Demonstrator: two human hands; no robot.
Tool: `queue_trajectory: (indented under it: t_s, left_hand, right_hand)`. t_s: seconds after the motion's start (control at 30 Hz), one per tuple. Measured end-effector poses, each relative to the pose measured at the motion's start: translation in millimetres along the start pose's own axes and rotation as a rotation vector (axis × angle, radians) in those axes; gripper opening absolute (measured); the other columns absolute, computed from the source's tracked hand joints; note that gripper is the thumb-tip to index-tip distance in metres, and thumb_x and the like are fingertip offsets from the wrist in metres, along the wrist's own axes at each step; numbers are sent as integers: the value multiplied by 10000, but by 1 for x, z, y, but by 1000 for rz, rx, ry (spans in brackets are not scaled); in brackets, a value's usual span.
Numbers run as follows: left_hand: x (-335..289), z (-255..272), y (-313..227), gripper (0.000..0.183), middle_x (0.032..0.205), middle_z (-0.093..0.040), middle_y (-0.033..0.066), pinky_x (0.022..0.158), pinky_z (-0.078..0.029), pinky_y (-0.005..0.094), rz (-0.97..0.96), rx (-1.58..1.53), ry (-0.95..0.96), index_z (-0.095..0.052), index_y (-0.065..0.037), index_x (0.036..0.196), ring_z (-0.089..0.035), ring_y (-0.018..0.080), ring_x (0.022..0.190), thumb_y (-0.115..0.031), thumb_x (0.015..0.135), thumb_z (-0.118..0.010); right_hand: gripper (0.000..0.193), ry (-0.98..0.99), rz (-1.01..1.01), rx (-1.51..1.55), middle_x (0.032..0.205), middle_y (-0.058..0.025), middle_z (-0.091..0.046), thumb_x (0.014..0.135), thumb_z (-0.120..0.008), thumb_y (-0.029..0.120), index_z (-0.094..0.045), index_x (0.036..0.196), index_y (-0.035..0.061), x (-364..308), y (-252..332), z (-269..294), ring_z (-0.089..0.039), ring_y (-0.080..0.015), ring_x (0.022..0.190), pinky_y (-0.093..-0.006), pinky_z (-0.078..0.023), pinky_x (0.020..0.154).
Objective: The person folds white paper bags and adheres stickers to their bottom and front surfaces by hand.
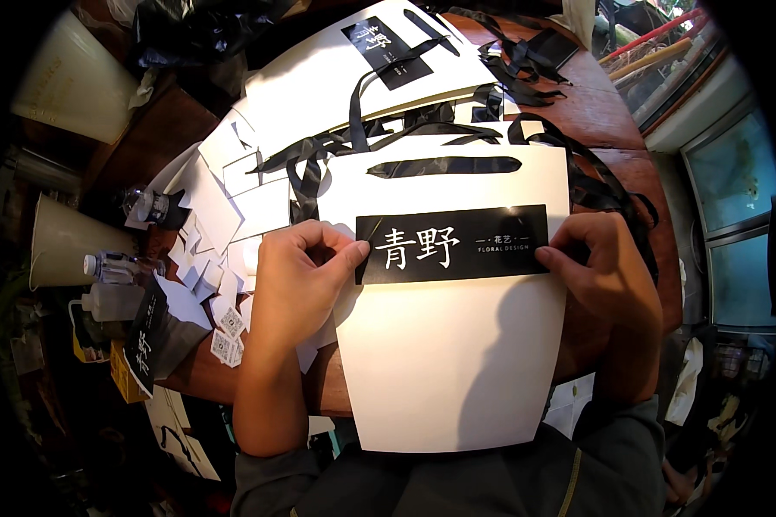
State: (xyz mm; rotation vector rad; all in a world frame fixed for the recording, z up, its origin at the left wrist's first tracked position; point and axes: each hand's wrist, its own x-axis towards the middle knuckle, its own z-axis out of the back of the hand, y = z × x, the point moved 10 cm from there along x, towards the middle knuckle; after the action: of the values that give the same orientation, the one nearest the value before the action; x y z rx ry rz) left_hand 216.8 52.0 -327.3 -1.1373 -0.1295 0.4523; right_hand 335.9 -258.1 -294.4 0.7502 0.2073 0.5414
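Note:
A black rectangular label (pixel 491 226) with white lettering lies across the upper part of a white paper bag (pixel 440 362), just below the bag's black ribbon handle (pixel 444 165). My left hand (pixel 315 269) pinches the label's left end between thumb and finger. At the opposite end, my right hand (pixel 602 258) holds the label's edge the same way, its thumb on the corner. The label looks level; whether it is stuck down or held just off the paper, I cannot tell. The bag's lower edge reaches over the table edge toward my lap.
More white bags (pixel 319 73) with black ribbons are stacked at the far side of the wooden table (pixel 599 108). Cut white paper scraps (pixel 203 258) lie at the left, near a black box of labels (pixel 151 332) and a plastic bottle (pixel 116 265). A cream bucket (pixel 69 241) stands further left.

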Motion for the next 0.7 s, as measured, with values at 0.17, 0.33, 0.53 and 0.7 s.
queue_trajectory:
  t_s: [0.17, 0.33, 0.53, 0.7]
  left_hand:
    - [-1, -1, -2, 136, 727, -712, 27, 568, -464, 241, -7, 12, -5, -766, 46, 872, -599, 63, 636, -60, 931, -829]
    - [0, -1, -4, 145, 723, -708, 28, 566, -457, 249, -32, 74, -16, -766, 49, 869, -585, 68, 629, -66, 928, -830]
    - [0, -1, -1, 156, 717, -701, 26, 562, -454, 255, -19, 50, -13, -764, 51, 866, -580, 68, 625, -74, 923, -838]
    - [1, -2, -4, 154, 717, -700, 27, 560, -456, 255, -29, 75, -9, -763, 48, 868, -578, 69, 621, -75, 927, -834]
  right_hand:
    - [202, -34, 75, -19, 788, -135, -685, 841, -893, 64, -703, 862, -2, -1, 0, 0, -673, -281, 737, -387, -520, 711]
    - [199, -72, 111, -27, 739, -148, -686, 841, -881, 84, -713, 822, -21, -1, 6, 2, -674, -289, 700, -385, -518, 701]
    - [204, 19, 17, -24, 720, -191, -698, 846, -848, 99, -722, 797, -55, 7, 15, 0, -696, -302, 665, -382, -520, 656]
    - [203, 40, 12, 7, 711, -198, -696, 849, -839, 92, -720, 800, -66, 7, 12, -2, -694, -307, 636, -386, -522, 632]
